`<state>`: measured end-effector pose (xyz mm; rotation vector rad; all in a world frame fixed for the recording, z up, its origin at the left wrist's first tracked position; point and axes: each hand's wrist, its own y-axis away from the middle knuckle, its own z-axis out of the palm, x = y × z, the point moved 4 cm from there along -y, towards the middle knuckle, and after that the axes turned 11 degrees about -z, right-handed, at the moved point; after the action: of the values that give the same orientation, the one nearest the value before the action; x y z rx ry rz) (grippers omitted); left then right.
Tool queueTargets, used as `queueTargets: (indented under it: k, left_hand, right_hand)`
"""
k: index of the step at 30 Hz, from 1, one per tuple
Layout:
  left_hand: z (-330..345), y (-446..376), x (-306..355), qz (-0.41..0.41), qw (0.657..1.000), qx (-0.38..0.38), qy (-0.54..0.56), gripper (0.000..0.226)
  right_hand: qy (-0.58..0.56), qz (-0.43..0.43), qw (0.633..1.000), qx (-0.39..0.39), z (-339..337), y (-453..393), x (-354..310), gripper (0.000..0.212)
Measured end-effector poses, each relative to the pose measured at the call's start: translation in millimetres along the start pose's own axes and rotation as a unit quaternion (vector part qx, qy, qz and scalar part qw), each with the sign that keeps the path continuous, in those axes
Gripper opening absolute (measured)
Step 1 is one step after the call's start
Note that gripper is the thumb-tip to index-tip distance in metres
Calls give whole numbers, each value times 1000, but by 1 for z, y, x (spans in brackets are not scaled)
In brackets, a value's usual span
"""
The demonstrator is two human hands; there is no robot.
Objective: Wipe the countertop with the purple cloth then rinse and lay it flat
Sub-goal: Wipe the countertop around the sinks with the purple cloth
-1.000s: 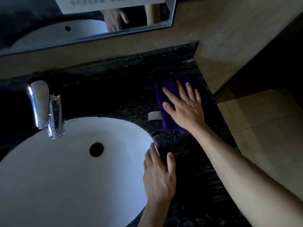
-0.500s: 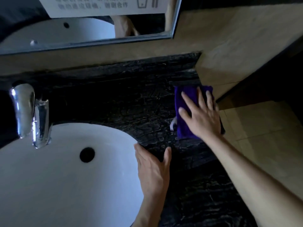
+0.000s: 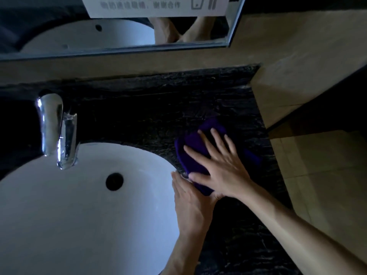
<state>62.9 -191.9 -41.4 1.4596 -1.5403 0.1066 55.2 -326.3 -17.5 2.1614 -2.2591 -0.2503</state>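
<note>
i saw the right hand (image 3: 220, 165), spread flat on the purple cloth (image 3: 193, 144), had dragged it from the counter's right edge toward the basin (image 3: 79, 205), at its 3 o'clock rim; the left hand (image 3: 190, 207) rested open there, so wiping went on.

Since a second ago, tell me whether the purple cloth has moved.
Yes. The purple cloth has slid toward the sink, from beside the tan wall to the basin's rim, under the right hand.
</note>
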Motion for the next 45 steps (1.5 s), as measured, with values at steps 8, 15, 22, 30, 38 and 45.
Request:
queueTargets:
  k: [8,15,22,30,38,45]
  left_hand:
    - [-1,0,0,-12,999,-25,24,151]
    - [-7,-4,-10,16,993,-98,63,141]
    - [-52,-12,-47,113,963,-246,-4,123]
    - [-299,-107,-82,91,913,372,-144,48]
    - [-368,-219,-89,138,871,237,-408,76]
    - [-368,-216,-87,159,851,267,-423,72]
  right_hand:
    - [-4,73,997,10,-19,-83,48,69]
    - [-13,87,996,7,-13,-43,17,75]
    - [-5,112,994,-3,1,25,-44,76]
    - [-7,227,974,19,-14,-105,-5,68]
    - [-3,266,964,26,-15,-129,-22,67]
    - [1,173,983,62,-13,-213,-123,65]
